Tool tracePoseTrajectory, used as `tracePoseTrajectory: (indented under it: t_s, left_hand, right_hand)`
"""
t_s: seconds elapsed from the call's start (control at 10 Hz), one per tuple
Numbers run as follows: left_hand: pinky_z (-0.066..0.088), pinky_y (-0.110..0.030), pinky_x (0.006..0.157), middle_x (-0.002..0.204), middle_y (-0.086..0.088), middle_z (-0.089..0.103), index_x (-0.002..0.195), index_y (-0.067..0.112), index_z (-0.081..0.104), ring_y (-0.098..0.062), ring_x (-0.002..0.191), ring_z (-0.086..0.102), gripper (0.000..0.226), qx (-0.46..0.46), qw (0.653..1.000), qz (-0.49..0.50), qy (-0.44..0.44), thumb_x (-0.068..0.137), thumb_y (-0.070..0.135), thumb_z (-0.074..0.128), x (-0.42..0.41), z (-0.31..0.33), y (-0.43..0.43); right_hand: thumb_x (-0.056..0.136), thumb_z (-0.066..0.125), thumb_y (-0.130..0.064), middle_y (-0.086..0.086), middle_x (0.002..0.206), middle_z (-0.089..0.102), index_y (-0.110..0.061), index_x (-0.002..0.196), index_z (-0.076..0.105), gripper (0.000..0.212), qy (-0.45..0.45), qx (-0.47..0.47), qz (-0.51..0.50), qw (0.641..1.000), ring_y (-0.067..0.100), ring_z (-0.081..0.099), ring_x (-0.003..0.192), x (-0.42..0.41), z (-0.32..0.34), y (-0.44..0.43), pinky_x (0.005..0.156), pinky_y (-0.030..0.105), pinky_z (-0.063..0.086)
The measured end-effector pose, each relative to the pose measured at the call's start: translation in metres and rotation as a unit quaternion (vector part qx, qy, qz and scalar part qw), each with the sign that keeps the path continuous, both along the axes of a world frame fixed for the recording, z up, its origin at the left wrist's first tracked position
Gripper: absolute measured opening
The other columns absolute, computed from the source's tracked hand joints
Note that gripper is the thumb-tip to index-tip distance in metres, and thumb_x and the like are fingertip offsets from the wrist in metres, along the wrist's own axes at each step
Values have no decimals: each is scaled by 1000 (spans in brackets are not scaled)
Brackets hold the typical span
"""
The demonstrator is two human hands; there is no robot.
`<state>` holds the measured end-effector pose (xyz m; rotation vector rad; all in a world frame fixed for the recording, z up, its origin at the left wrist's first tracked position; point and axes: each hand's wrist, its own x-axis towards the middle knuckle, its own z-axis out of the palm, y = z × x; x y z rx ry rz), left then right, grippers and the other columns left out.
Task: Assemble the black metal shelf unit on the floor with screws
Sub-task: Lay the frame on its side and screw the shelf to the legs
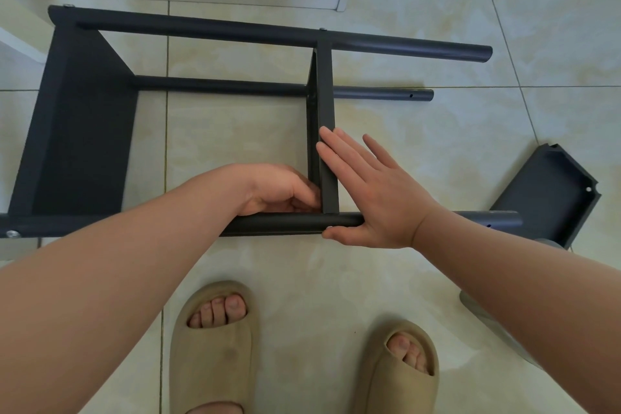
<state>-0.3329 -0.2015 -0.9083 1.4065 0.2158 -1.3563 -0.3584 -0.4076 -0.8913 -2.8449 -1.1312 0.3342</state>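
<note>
Tiled floor (420, 144): pale glossy tiles with grey joints; carries everything listed below.

Black metal shelf unit (80, 131): lies on its side on the floor, in the middle and left of the view, part built.
- End panel at the left, joined to all three visible tubes.
- Far tube (235, 31), lower tube (221, 87) and near tube (285, 222) run left to right, with their right ends free.
- Middle shelf panel (324, 94) stands on edge and spans from the far tube to the near tube.

Loose shelf panel (547, 191): black, tilted, on the floor at the right, just beyond the near tube's free end.

Sandals: a tan pair on the person's feet, left (211, 353) and right (400, 376), nearest of all.

Right hand (373, 198): fingers straight and close together, laid flat on the middle shelf panel's right face. The thumb lies along the near side of the near tube.

Left hand (279, 190): fingers curled into the inner corner where the middle shelf panel meets the near tube. The tips are hidden, so whether they hold anything cannot be told.

Screws: silver heads at the near left corner (12, 233), the far left corner (69, 5) and on the far tube above the middle shelf panel (322, 29).
</note>
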Motion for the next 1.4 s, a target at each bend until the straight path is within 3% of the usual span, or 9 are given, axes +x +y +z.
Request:
tracePoseTrajectory:
  t_s: [0.1,0.3,0.5,0.6,0.8,1.0,1.2,1.3,1.4]
  left_hand:
    - [54,-32,78,92,-18,68,86,3,72,-23,79,67,19,-9,1000,-8,12,91,0,53,-1,1,0]
    - [56,-23,65,83,-10,74,110,-6,68,-16,71,71,21,15,999,-21,-30,93,2,58,1,2,-2]
    - [57,-30,75,87,-16,70,105,-5,68,-22,76,69,23,-19,1000,10,16,91,-7,51,1,0,1]
    - [55,-33,76,84,-12,72,92,3,73,-22,77,69,17,-10,1000,0,23,92,1,56,1,2,0]
    - [55,-23,63,82,-11,73,100,0,70,-16,69,70,13,23,999,-21,-33,93,2,59,0,4,-3]
    - [58,-29,80,98,-21,68,115,-11,64,-23,85,68,26,-17,1000,11,-3,91,-8,54,2,-2,1]
    - [56,-31,76,89,-12,73,94,3,71,-22,81,70,13,4,1000,-10,2,93,6,59,1,1,-2]
    - [55,-25,67,82,-10,73,97,2,70,-18,73,70,12,13,1000,-18,-22,93,4,59,1,2,-3]
    - [57,-30,80,96,-22,70,113,-10,66,-24,83,69,24,16,999,-12,-29,91,-2,58,2,-2,-2]
  right_hand:
    - [87,36,-80,5,171,-5,-9,162,6,108,2,-2,-1,1000,20,-8,157,0,0,0,126,51,8]
    - [87,36,-80,6,171,-3,-8,162,8,108,0,4,0,1000,21,-6,157,0,0,0,126,51,9]
    - [87,37,-80,6,171,-1,-8,162,9,108,1,9,-1,1000,21,-5,157,0,0,0,126,52,10]
    - [87,37,-80,6,171,-2,-8,162,8,108,1,6,-1,1000,21,-6,157,0,1,0,126,51,9]
    - [87,39,-79,6,171,-2,-8,162,8,108,1,7,-2,1000,20,-6,157,0,0,0,126,51,9]
    - [87,39,-79,6,171,-2,-8,162,8,108,1,5,-2,1000,20,-6,157,0,1,0,127,51,9]
    - [87,39,-79,6,171,-2,-8,162,8,108,1,5,-2,1000,20,-7,157,0,0,1,126,51,9]
    - [87,40,-79,6,171,-3,-8,162,8,108,3,5,-2,1000,20,-7,157,0,0,0,127,51,8]
    - [87,39,-79,6,171,-2,-8,162,9,108,0,7,-2,1000,21,-6,157,0,0,0,126,51,9]
